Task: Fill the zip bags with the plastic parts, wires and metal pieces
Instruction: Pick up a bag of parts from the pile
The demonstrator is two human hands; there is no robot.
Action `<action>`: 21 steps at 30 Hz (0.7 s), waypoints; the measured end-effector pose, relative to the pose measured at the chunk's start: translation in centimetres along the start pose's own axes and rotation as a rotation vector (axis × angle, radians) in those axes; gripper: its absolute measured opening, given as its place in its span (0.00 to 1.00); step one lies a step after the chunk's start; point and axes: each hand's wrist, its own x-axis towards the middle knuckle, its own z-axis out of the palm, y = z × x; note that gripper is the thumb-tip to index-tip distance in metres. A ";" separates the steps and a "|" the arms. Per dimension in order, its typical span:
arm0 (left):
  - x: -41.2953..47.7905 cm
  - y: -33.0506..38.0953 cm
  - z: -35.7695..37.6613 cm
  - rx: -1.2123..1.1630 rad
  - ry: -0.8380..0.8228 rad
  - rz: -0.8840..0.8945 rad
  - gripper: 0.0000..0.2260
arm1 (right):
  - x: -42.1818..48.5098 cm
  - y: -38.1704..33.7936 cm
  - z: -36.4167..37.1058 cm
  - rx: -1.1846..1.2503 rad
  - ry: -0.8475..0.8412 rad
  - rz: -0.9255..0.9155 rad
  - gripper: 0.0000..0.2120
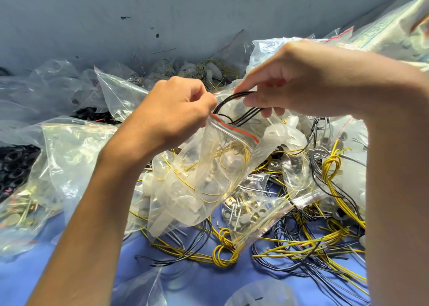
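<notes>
Feeding black wires (246,115) into the zip bag (209,178) held over the worktop (197,282): left hand (178,112) grip pinches its mouth, right hand (301,82) grip clamps the loop at two o'clock. Risk: the loop may catch the zip and spring out.

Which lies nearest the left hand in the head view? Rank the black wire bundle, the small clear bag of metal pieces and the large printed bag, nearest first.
1. Black wire bundle, just beside the left hand.
2. Small clear bag of metal pieces, below, on the blue surface.
3. Large printed bag, top right corner.
</notes>
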 end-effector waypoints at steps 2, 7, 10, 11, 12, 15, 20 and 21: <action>0.0 0.0 0.0 0.000 0.004 0.000 0.13 | 0.0 -0.1 0.0 -0.001 -0.001 0.000 0.07; -0.1 0.1 -0.1 -0.003 0.001 -0.007 0.13 | 0.0 -0.3 0.0 0.004 0.001 0.003 0.08; -0.1 0.1 -0.2 -0.013 -0.001 -0.002 0.13 | 0.0 -0.4 0.0 0.007 0.001 0.003 0.07; -0.1 0.1 -0.2 -0.014 -0.004 -0.001 0.13 | 0.0 -0.5 0.1 0.011 0.000 -0.001 0.07; -0.1 0.1 -0.2 -0.015 -0.008 -0.001 0.13 | 0.0 -0.5 0.1 0.016 -0.002 -0.005 0.07; -0.1 0.0 -0.3 -0.028 -0.022 -0.004 0.13 | 0.0 -0.5 0.1 0.019 -0.014 -0.015 0.06; -0.1 0.1 -0.5 -0.033 -0.034 0.011 0.12 | 0.0 -0.6 0.2 0.015 -0.007 -0.019 0.06; -0.1 0.1 -0.5 -0.034 -0.035 0.015 0.12 | 0.0 -0.6 0.2 0.015 -0.007 -0.020 0.06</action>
